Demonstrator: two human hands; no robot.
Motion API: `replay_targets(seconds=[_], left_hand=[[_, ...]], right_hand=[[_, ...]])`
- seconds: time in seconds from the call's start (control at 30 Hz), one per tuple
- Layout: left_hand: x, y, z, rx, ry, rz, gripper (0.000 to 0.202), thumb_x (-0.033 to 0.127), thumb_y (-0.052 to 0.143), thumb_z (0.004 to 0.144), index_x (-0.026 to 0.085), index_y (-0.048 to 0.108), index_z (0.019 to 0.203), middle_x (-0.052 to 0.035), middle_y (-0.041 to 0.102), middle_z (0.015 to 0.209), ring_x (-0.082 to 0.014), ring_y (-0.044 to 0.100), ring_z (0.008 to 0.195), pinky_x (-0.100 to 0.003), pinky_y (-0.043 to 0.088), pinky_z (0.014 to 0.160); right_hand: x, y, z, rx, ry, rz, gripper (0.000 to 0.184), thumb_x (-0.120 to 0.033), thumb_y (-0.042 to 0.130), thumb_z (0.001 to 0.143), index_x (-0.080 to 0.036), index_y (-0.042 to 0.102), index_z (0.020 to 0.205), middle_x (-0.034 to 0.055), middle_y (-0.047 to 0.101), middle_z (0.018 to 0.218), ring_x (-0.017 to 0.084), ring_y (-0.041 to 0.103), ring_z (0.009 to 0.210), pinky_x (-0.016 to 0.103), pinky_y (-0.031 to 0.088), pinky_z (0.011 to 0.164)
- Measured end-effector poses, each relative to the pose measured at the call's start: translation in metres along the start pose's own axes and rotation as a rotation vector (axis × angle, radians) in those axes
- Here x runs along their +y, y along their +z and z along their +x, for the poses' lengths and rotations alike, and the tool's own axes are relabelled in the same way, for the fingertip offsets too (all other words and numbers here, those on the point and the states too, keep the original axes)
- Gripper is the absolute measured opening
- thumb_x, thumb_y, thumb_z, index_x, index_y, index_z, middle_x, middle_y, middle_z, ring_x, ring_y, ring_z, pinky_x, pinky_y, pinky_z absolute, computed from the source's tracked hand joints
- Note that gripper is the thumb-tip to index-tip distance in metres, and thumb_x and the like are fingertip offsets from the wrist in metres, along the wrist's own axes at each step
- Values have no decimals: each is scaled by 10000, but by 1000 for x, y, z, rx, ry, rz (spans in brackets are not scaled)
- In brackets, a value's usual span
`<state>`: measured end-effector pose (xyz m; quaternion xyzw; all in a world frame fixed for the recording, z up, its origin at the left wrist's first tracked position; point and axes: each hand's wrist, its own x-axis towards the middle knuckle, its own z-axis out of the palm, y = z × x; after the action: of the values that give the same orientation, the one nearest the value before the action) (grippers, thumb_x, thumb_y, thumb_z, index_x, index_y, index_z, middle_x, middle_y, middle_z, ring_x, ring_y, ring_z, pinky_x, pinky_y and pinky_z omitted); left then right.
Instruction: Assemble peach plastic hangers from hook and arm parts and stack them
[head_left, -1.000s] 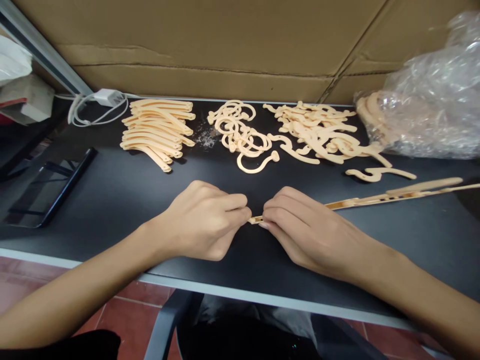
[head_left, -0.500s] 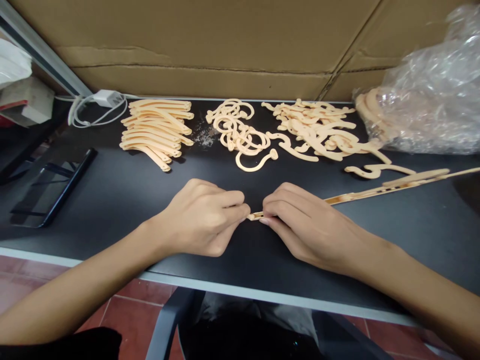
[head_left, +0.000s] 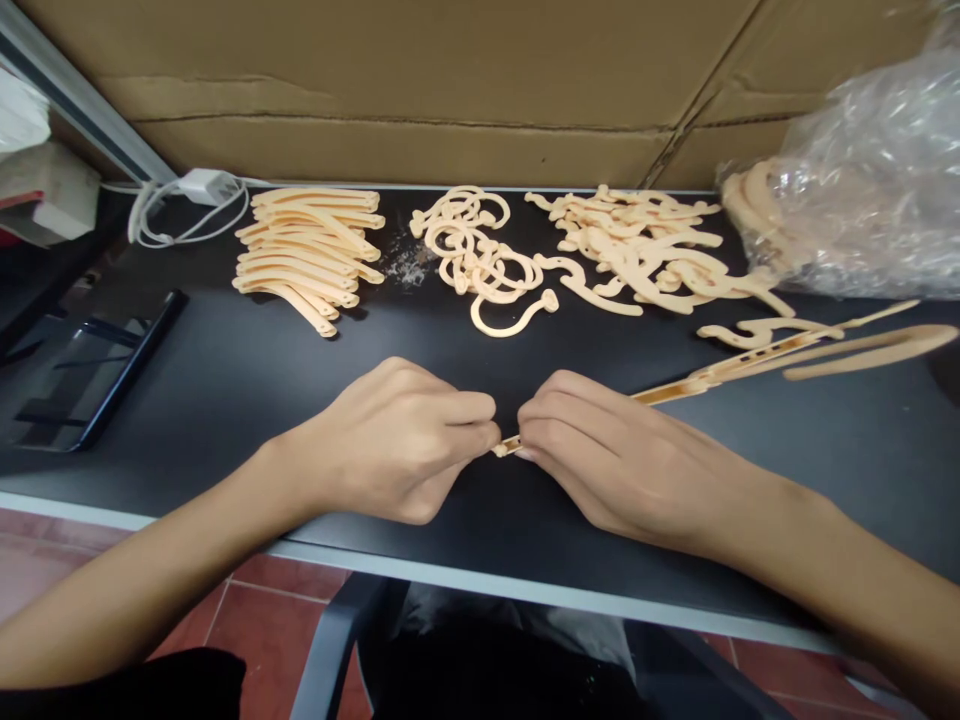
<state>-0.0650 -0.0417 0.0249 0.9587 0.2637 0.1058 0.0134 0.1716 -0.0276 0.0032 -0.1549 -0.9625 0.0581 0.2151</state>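
Note:
My left hand (head_left: pixel 409 440) is closed in a pinch at the near tip of a beige plastic folding clothes hanger (head_left: pixel 671 390). What lies between those fingertips is hidden. My right hand (head_left: pixel 600 455) grips the same hanger close beside, fingers wrapped over its narrow channelled arm. From behind the right hand the hanger runs up to the right, its jointed pieces spread apart at the far end. Beyond my hands lie a pile of beige hanger hooks (head_left: pixel 514 328), a stack of slotted hanger arms (head_left: pixel 300 270) and a heap of wavy hanger pieces (head_left: pixel 600 240).
A clear plastic bag (head_left: pixel 870 200) with more beige parts stands at the back right. To the left are a dark phone (head_left: pixel 97 375) and a white charger with cable (head_left: pixel 206 187). Cardboard (head_left: pixel 390 80) walls the back of the black table (head_left: pixel 247 400).
The hanger's far end has swung, and its loose pieces are now spread wider apart. Both hands keep their closed hold, dipping slightly. The view has shifted a little.

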Motion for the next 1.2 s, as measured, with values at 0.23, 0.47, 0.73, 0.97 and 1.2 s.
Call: replay_targets(seconds=[0.23, 0.47, 0.73, 0.97, 1.2], left_hand=[[1, 5, 1, 94, 7, 68, 244, 65, 483, 873, 171, 671, 758, 10, 541, 645, -127, 406, 510, -338, 307, 481], [-2, 8, -1, 132, 0, 121, 219, 77, 505, 877, 173, 675, 779, 8, 598, 675, -123, 427, 511, -313, 344, 499], [0, 8, -1, 144, -17, 126, 229, 77, 502, 876, 165, 688, 773, 10, 575, 658, -126, 412, 502, -310, 342, 496], [-1, 7, -1, 125, -30, 126, 228, 85, 520, 875, 154, 709, 768, 10, 539, 637, -136, 395, 487, -331, 322, 488], [-1, 6, -1, 116, -67, 125, 263, 112, 491, 914, 169, 689, 752, 16, 531, 629, -128, 385, 479, -322, 314, 483]], right_hand=[[0, -1, 0, -4, 48, -15, 223, -18, 497, 929, -112, 671, 826, 130, 677, 849, 236, 570, 785, 406, 526, 686], [-1, 2, -1, 80, 98, 105, 158, -51, 526, 941, -91, 664, 877, 130, 666, 852, 218, 546, 784, 413, 526, 715], [-5, 11, -7, 151, 133, 135, 129, 7, 566, 893, -68, 671, 888, 137, 654, 888, 206, 526, 820, 385, 523, 725], [-3, 11, -4, 158, 109, 102, 120, 1, 574, 897, -51, 681, 875, 149, 669, 875, 207, 528, 819, 371, 535, 712], [9, 13, -4, 185, 17, 27, 129, 9, 597, 880, -74, 695, 875, 127, 694, 851, 196, 552, 783, 366, 551, 712]])
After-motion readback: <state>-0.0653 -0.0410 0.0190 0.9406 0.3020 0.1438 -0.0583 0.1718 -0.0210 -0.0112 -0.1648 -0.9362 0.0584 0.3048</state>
